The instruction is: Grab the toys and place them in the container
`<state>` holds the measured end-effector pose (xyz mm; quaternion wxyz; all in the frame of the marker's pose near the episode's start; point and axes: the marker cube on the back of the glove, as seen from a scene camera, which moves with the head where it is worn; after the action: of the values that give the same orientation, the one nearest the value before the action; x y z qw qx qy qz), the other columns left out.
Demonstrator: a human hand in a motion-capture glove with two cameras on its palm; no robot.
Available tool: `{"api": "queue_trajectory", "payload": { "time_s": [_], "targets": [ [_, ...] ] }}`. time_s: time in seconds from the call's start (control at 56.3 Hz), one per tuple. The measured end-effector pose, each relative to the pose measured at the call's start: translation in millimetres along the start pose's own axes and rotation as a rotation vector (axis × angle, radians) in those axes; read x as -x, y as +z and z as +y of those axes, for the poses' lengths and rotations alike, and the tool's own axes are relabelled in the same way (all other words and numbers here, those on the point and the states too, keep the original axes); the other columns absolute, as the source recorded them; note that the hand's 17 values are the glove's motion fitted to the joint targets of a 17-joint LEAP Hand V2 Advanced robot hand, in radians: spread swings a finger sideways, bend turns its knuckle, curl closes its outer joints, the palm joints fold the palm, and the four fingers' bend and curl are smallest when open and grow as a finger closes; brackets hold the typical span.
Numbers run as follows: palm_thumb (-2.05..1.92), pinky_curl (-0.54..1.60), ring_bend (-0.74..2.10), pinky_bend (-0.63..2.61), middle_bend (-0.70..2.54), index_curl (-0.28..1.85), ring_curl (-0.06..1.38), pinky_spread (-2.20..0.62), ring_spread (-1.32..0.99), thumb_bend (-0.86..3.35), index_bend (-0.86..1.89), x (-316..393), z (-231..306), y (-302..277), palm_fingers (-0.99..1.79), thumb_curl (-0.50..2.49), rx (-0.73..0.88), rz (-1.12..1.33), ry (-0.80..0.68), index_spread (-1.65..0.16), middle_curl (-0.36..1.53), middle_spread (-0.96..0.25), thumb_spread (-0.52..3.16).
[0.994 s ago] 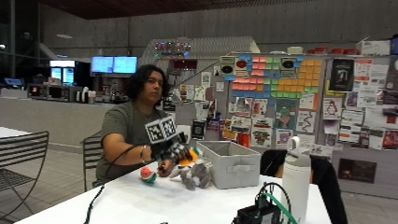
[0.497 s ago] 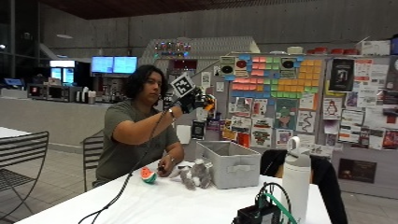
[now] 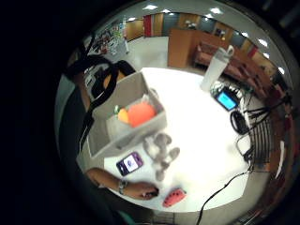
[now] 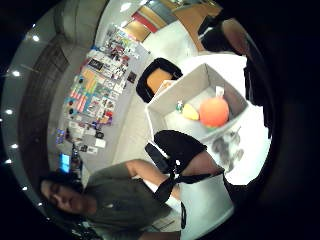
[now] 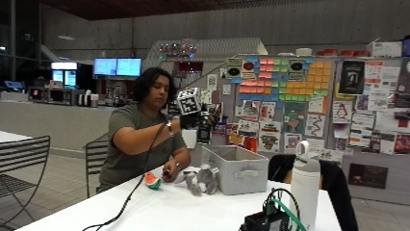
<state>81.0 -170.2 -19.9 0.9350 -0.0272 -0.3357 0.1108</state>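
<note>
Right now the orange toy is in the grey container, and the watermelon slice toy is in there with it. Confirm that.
Not quite. The orange toy is in the grey container, but the watermelon slice toy lies on the white table, beside the person's bare hand. The little finger side palm view shows it; the outside view agrees.

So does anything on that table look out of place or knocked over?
Nothing spilled or damaged. The grey plush toy lies on the table beside the grey container, and the watermelon slice toy sits by the bare hand; both are simply not yet binned. An orange toy already lies inside.
</note>
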Motion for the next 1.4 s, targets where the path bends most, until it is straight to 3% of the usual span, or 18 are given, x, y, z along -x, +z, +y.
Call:
{"api": "queue_trajectory", "payload": {
  "time_s": [0.089,0.142,0.249,0.373,0.515,0.604,0.693,0.764,0.852,0.923,1.119,1.225,1.314,1.403],
  "targets": [
    [0.04,0.97,1.64,1.51,1.21,0.46,1.09,-0.53,-0.66,-0.03,0.45,4.2,54.2,-6.9,0.28,0.28,0.013,-0.14,0.047,-0.37,1.25,-0.55,1.08],
    [0.03,0.9,1.58,1.4,1.13,0.47,1.04,-0.5,-0.63,-0.03,0.5,1.6,95.4,1.0,0.29,0.28,0.031,-0.102,0.056,-0.38,1.2,-0.54,1.08],
    [0.0,0.74,1.35,1.14,0.98,0.51,0.91,-0.44,-0.55,-0.03,0.62,-13.6,177.3,32.0,0.3,0.29,0.048,-0.046,-0.084,-0.39,1.1,-0.5,1.07],
    [-0.04,0.62,1.11,0.88,0.92,0.57,0.8,-0.34,-0.51,-0.04,0.78,-46.7,252.8,85.0,0.25,0.28,0.112,0.031,-0.07,-0.39,1.02,-0.47,1.1],
    [-0.08,0.54,0.81,0.75,0.75,0.61,0.69,-0.24,-0.46,-0.07,0.92,-85.6,286.0,137.2,0.01,0.27,0.164,0.064,-0.026,-0.39,0.89,-0.42,1.05],
    [-0.09,0.51,0.66,0.75,0.65,0.58,0.62,-0.18,-0.45,-0.08,0.85,-98.9,292.8,168.5,-0.09,0.27,0.197,0.071,-0.043,-0.39,0.82,-0.38,0.99],
    [-0.1,0.49,0.51,0.78,0.57,0.57,0.55,-0.12,-0.43,-0.09,0.83,-93.0,289.6,183.2,-0.04,0.27,0.157,0.006,-0.12,-0.4,0.76,-0.36,0.94],
    [-0.09,0.43,0.44,0.64,0.74,0.58,0.51,-0.11,-0.44,-0.08,0.95,-81.1,282.9,185.2,0.27,0.26,0.063,0.096,-0.187,-0.39,0.78,-0.37,0.97],
    [-0.03,0.35,0.64,0.45,0.87,0.59,0.52,-0.13,-0.51,-0.03,1.0,-69.3,278.4,183.9,0.63,0.26,-0.063,0.101,-0.193,-0.36,0.82,-0.38,1.11],
    [0.1,0.36,0.9,0.59,0.94,0.58,0.6,-0.28,-0.52,0.06,0.91,-66.6,275.9,177.3,1.14,0.3,-0.142,0.066,-0.161,-0.33,0.85,-0.37,1.21],
    [0.28,0.52,1.17,0.92,1.09,0.68,0.74,-0.41,-0.45,0.14,0.86,-41.3,227.9,88.4,1.26,0.4,-0.36,0.017,-0.109,-0.25,0.91,-0.33,1.31],
    [0.32,0.54,1.23,0.97,1.14,0.71,0.76,-0.43,-0.43,0.15,0.87,8.4,175.4,6.5,1.23,0.44,-0.546,-0.029,-0.335,-0.23,0.93,-0.31,1.32],
    [0.36,0.55,1.26,0.99,1.18,0.74,0.76,-0.44,-0.42,0.16,0.89,53.8,125.8,-50.9,1.21,0.48,-0.608,-0.177,-0.294,-0.21,0.93,-0.3,1.32],
    [0.37,0.56,1.28,1.01,1.21,0.76,0.76,-0.44,-0.41,0.16,0.9,96.3,65.7,-77.3,1.19,0.51,-0.704,-0.033,-0.219,-0.2,0.93,-0.28,1.32]
  ]
}}
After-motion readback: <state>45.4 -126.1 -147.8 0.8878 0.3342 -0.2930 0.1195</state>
